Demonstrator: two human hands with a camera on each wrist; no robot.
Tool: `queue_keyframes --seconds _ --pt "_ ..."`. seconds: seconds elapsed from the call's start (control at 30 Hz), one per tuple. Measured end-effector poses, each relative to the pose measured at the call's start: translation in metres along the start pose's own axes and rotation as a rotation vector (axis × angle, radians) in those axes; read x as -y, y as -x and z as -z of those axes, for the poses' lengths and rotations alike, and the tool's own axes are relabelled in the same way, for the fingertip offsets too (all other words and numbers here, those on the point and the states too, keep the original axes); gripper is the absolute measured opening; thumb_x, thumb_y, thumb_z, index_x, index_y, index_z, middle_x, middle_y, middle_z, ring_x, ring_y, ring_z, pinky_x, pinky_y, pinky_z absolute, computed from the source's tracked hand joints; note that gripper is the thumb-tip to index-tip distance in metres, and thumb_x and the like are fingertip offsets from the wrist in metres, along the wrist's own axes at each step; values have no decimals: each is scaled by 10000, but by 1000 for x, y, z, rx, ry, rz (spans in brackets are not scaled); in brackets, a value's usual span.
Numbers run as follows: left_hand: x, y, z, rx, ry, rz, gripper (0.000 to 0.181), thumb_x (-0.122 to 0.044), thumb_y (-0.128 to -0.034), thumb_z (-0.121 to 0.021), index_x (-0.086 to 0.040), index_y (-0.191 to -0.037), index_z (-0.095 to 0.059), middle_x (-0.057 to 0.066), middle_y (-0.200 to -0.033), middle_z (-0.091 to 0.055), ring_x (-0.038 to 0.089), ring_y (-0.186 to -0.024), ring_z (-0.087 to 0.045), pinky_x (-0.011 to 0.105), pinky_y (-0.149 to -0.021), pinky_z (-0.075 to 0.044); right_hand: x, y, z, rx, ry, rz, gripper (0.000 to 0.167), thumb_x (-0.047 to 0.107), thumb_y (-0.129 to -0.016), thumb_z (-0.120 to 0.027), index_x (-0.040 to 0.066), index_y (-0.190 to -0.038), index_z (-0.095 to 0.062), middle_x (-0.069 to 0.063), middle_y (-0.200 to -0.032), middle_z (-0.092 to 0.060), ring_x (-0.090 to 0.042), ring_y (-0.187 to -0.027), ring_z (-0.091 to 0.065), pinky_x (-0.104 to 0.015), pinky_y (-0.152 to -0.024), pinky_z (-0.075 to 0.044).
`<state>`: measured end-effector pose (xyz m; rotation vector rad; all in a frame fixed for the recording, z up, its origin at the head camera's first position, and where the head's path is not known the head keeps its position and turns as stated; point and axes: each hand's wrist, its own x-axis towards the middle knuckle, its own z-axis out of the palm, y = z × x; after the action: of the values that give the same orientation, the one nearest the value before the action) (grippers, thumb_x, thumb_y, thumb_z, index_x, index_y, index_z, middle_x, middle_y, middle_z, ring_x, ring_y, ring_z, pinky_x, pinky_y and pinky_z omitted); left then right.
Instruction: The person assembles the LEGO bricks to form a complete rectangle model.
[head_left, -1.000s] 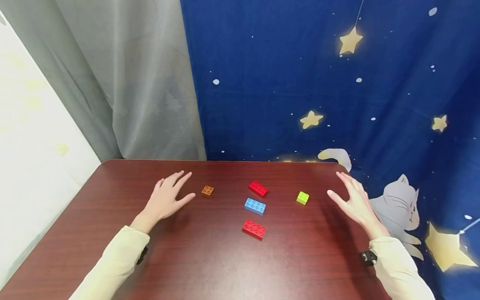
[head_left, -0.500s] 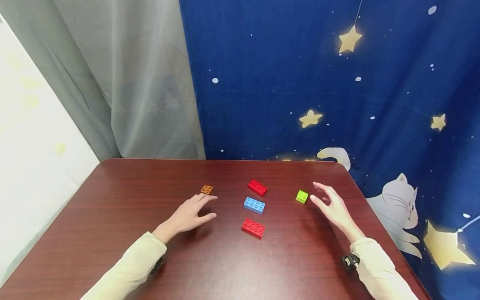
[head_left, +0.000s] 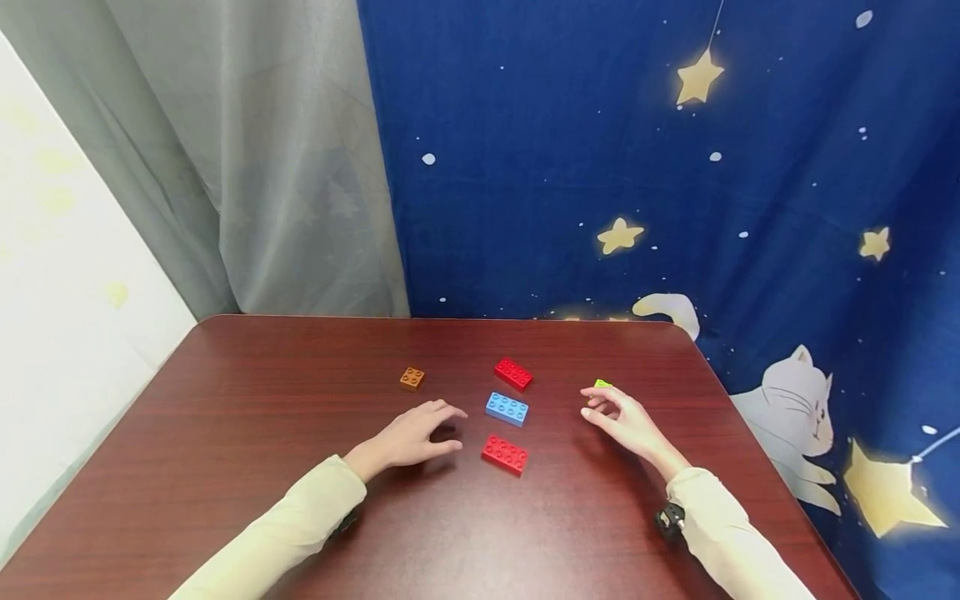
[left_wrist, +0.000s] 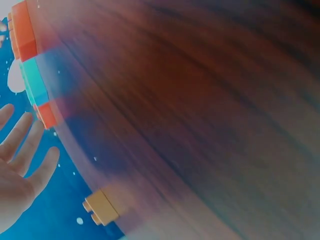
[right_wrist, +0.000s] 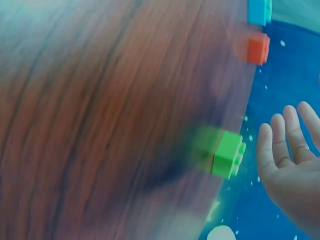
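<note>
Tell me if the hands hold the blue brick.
No, the blue brick lies on the table, apart from both the left hand and the right hand.

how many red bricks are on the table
2: the far red brick, just beyond the blue brick, and the near red brick, on this side of it.

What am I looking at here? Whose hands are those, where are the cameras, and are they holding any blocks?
No robot here, just a person's bare hands! The biggest picture comes from a camera on the person's head. The two tilted pictures come from wrist cameras, one for each hand. On the brown table are five toy bricks: a far red brick, a near red brick, a blue brick, an orange brick and a green brick. The left hand is near the blue and near red ones. The right hand partly hides the green one in the head picture. Neither hand holds anything.
</note>
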<state>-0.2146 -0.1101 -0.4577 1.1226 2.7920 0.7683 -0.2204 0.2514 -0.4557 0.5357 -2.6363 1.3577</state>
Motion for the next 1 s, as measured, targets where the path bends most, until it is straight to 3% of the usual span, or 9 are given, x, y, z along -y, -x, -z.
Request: queue_keyframes --seconds 0.17,0.3,0.6,1.0 --pt "-5 -6 -5 52 19 -14 410 -341 -807 -619 -115 -1142 -546 3 -988 -545 147 -889 -501 330 -769 -419 4 -8 -13 111 8 -48 390 238 -785 -671 11 -1090 -584 -39 -867 -582 -159 -755 -558 -283 -677 -447" --pt "-8 -11 -11 85 27 -13 395 -343 -808 -619 -121 -1129 -554 -4 -998 -549 132 -880 -501 304 -767 -412 3 -15 -24 163 11 -26 372 211 -783 -677 9 -1082 -587 -65 -876 -578 -179 -753 -554 -306 -674 -446" --pt "-14 -21 -17 117 44 -6 377 -330 -797 -636 -135 -1114 -573 -13 -971 -542 123 -845 -483 272 -747 -404 6 -28 -48 215 58 -26 373 251 -767 -690 79 -1085 -597 -55 -928 -574 -147 -765 -522 -264 -637 -445" --pt "-16 -28 -21 154 -19 9 381 -352 -785 -639 -196 -1125 -572 -49 -877 -509 106 -776 -445 255 -671 -378 9 -34 -67 217 78 1 378 216 -731 -725 54 -1052 -606 -53 -878 -557 -151 -692 -511 -250 -601 -439"
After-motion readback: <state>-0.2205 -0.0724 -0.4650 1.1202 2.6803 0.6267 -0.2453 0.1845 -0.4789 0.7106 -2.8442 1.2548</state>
